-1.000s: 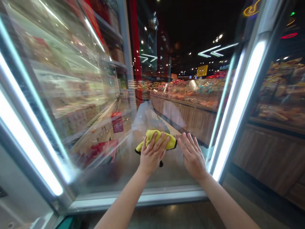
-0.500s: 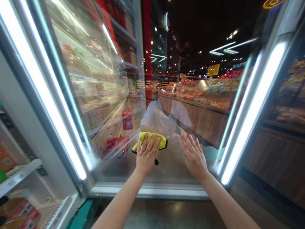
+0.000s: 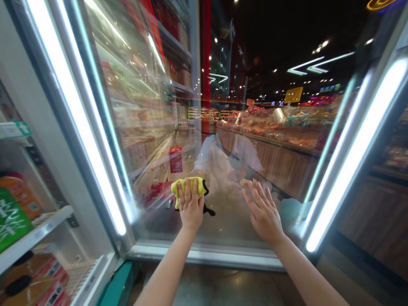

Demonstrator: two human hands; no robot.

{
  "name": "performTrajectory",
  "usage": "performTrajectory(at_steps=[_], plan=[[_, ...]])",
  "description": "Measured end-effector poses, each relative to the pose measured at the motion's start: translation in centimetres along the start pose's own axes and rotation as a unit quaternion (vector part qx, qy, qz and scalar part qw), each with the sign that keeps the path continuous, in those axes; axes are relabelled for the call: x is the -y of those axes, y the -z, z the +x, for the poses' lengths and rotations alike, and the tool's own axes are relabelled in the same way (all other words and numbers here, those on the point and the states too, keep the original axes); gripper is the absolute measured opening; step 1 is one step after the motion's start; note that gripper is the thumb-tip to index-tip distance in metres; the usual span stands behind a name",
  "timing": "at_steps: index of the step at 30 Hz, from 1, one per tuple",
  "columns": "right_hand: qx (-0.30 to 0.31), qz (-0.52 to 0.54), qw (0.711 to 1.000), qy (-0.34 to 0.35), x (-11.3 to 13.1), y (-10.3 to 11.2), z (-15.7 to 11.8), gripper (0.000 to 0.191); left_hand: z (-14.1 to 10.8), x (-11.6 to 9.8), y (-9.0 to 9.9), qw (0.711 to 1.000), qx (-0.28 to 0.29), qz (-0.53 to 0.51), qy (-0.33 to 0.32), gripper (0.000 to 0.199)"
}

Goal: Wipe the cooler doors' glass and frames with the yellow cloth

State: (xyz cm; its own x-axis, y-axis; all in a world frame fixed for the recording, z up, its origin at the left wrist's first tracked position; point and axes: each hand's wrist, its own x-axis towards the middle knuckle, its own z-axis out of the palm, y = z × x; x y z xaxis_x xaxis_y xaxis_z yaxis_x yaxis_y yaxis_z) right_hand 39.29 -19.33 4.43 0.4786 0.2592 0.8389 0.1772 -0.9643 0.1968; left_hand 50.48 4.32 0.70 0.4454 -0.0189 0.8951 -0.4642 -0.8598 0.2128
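Observation:
A glass door (image 3: 229, 229) fills the middle of the view, framed by a metal edge along its bottom. My left hand (image 3: 190, 208) presses a yellow cloth (image 3: 188, 185) with black trim flat against the lower glass, fingers extended over it. To the right, my right hand (image 3: 263, 210) rests on or just at the glass, empty, with its fingers spread. A dark loop or tag hangs from the cloth beside my left wrist. Faint reflections of a person in light clothing show in the glass.
Bright light strips (image 3: 357, 153) run down both sides of the door. At the left are shelves (image 3: 38, 236) with a green package (image 3: 14, 221) and dark-capped bottles. Beyond the glass stands a wood-panelled display (image 3: 287, 163) heaped with goods.
My left hand and the cloth have shifted left across the glass relative to the door. The whole view has turned slightly left, showing more of the shelves. My right hand has barely moved.

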Motion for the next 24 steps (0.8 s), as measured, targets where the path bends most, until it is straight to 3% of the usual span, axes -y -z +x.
performTrajectory(at_steps=[2, 5, 9, 12, 16, 20, 24], plan=[[0.005, -0.002, 1.000, 0.011, 0.2, -0.1, -0.1, 0.079, -1.2, 0.2, -0.2, 1.000, -0.006, 0.012, 0.026, 0.066], [0.017, -0.004, 0.999, 0.028, 0.7, -0.7, 0.1, 0.076, -2.2, -0.5, -0.7, 0.999, 0.028, 0.015, -0.025, 0.063], [0.027, -0.005, 0.999, 0.030, 1.8, -1.2, 0.9, 0.071, -0.2, -0.7, -0.4, 0.996, 0.035, -0.013, -0.084, 0.063], [0.029, -0.003, 0.999, 0.028, 2.4, -1.3, 1.3, 0.067, 0.7, 0.4, 0.1, 0.999, 0.005, -0.026, -0.020, 0.067], [0.037, -0.002, 0.999, 0.035, 3.0, -1.2, 1.4, 0.063, -2.4, 1.2, -0.2, 0.998, -0.016, 0.011, 0.057, 0.074], [0.041, 0.005, 0.998, 0.054, 3.8, -1.6, 1.5, 0.060, -4.3, 0.4, -0.9, 0.999, 0.036, 0.020, -0.016, 0.072], [0.041, 0.014, 0.997, 0.063, 4.4, -2.1, 1.7, 0.062, -1.5, 1.5, -0.3, 0.998, 0.034, 0.005, -0.052, 0.069]])
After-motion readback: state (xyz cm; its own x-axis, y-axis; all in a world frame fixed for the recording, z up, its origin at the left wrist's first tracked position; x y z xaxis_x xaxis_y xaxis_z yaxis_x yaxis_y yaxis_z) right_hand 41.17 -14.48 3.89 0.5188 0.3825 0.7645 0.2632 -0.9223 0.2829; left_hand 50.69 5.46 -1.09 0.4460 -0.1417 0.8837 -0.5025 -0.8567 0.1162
